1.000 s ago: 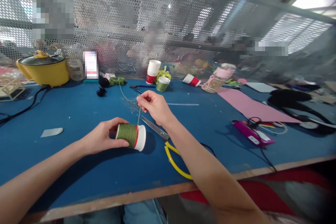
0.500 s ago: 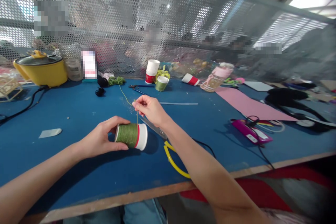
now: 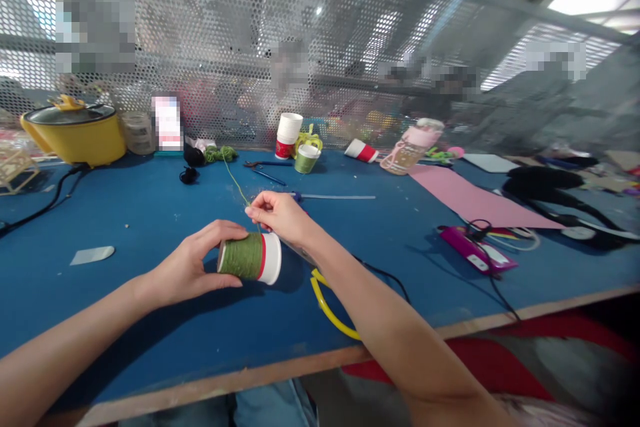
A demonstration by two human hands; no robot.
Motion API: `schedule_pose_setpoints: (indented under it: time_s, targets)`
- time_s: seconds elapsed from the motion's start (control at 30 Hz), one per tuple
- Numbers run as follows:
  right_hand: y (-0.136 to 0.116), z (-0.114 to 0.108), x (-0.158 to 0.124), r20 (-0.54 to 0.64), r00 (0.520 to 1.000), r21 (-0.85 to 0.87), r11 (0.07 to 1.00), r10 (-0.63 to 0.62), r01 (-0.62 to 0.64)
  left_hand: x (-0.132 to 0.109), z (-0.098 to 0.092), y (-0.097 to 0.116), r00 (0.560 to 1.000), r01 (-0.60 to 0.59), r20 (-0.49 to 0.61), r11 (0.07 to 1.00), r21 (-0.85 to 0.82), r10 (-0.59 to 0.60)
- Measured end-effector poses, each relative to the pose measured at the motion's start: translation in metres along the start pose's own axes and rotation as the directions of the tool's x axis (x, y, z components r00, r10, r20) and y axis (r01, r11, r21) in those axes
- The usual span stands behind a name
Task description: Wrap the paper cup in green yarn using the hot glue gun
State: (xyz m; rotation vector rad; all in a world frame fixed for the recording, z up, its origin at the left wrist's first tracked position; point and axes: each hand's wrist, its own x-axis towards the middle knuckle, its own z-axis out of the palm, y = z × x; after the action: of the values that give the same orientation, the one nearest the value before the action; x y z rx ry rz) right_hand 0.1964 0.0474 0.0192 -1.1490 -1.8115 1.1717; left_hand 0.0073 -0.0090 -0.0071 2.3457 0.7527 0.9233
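Observation:
My left hand (image 3: 193,260) grips the base end of a paper cup (image 3: 271,259) lying on its side just above the table, its white rim facing right. Green yarn (image 3: 243,255) is wound round most of the cup, up to a red band near the rim. Close above the cup, my right hand (image 3: 275,212) pinches the yarn strand between thumb and fingertips. From there the strand runs back to a loose green yarn heap (image 3: 220,154). Under my right forearm lie scissors with yellow handles (image 3: 330,310), their blades mostly hidden.
Across the back stand a yellow electric pot (image 3: 83,140), a jar, a phone, stacked paper cups (image 3: 289,133), a green-wrapped cup (image 3: 307,159) and a pink bottle (image 3: 414,145). Pliers (image 3: 270,163) lie before them. To the right are pink sheet (image 3: 480,197) and a purple power strip (image 3: 475,250).
My right hand has moved slightly down and left, closer to the cup, with the strand still pinched. My left hand keeps its hold on the cup.

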Motion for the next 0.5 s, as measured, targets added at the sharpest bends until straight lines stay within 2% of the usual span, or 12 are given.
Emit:
schedule_pose_setpoints:
  time_s: [0.5]
  targets:
    - [-0.0015, -0.0018, -0.0003, 0.097, 0.995, -0.093, 0.996, 0.021, -0.012, -0.0002, -0.0015, 0.0011, 0.995, -0.094, 0.002, 0.980, 0.175, 0.095]
